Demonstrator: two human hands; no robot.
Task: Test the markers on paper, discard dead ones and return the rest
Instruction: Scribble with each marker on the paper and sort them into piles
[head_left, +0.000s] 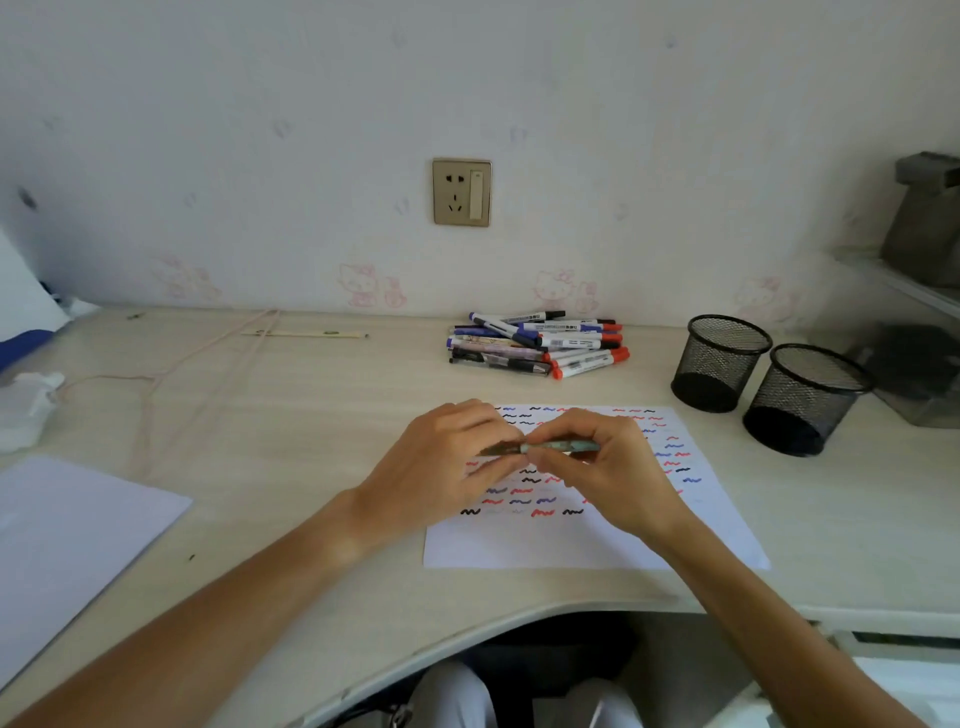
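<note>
No label was readable. Both hands, left hand (447, 457) and right hand (602, 467), pinched one marker (550, 447) level over the paper (587, 540), fingers clamped; the marker pile (535, 345) lay at twelve o'clock.

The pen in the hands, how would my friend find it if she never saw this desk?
Start at the white paper covered in red, blue and black squiggles near the desk's front edge. Both hands, left and right, meet just above it, pinching one pen sideways between them. Unlike the white red- and blue-capped markers piled by the wall, it looks patterned and greenish.
</note>
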